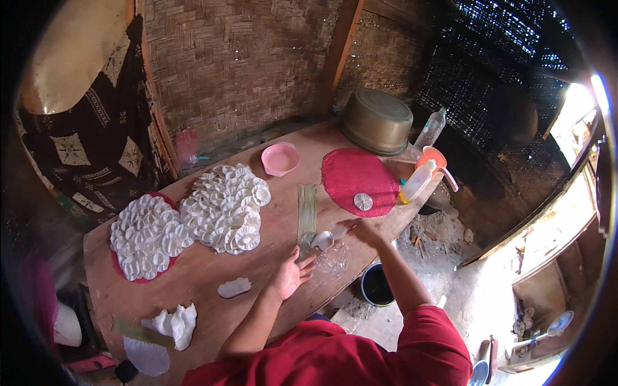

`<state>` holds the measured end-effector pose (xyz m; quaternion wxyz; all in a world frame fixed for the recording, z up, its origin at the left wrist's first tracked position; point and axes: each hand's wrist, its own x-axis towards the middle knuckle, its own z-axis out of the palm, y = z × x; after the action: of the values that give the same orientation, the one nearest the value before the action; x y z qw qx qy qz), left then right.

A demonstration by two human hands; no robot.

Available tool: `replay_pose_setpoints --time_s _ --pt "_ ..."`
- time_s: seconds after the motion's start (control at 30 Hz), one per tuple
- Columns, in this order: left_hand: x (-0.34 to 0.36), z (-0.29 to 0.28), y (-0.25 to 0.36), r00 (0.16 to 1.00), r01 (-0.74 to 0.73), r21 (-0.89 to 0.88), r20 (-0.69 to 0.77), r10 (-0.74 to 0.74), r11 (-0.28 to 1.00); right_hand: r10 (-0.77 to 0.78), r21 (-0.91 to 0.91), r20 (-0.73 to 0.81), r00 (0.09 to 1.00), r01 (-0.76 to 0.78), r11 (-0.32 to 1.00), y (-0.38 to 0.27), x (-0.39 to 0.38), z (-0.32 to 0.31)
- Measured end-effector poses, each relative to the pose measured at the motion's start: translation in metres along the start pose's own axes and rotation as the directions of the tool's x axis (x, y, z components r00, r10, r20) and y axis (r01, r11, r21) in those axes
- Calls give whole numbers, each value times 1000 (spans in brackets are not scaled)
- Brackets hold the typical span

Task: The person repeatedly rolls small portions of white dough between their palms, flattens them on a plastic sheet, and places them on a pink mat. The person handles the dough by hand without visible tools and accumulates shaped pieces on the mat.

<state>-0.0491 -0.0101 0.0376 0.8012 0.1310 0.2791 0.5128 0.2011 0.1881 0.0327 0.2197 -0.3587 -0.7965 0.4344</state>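
My left hand [293, 276] is open, fingers apart, just left of a curled white piece [323, 240] that looks like dough. That piece rests on a crinkled clear plastic sheet [329, 262]. On its right side, my right hand [364, 231] has its fingers drawn together at a small pale, see-through flap; what they pinch is too small to make out. Behind the left hand lies a strip of ribbed greenish leaf or matting [307, 209]. One pleated white disc [363, 202] sits on a round red mat [357, 174] beyond my right hand.
Two heaps of pleated white discs [225, 207] [147, 237] cover the table's left half. A pink bowl [280, 159], a large metal basin [376, 122], a clear bottle [430, 128], an orange dipper [432, 158] and a squeeze bottle [418, 181] stand behind. White dough [177, 326] lies front left.
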Motion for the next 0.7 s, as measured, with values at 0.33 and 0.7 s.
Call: replay_pose_setpoints --time_s 0.33,0.7 --pt "11 -9 23 990 -114 93 -69 120 989 180 -797 -248 952 -306 520 38 40 -100" --pt "19 -21 20 981 -146 142 -103 162 979 231 -833 -250 940 -331 443 47 50 -81"
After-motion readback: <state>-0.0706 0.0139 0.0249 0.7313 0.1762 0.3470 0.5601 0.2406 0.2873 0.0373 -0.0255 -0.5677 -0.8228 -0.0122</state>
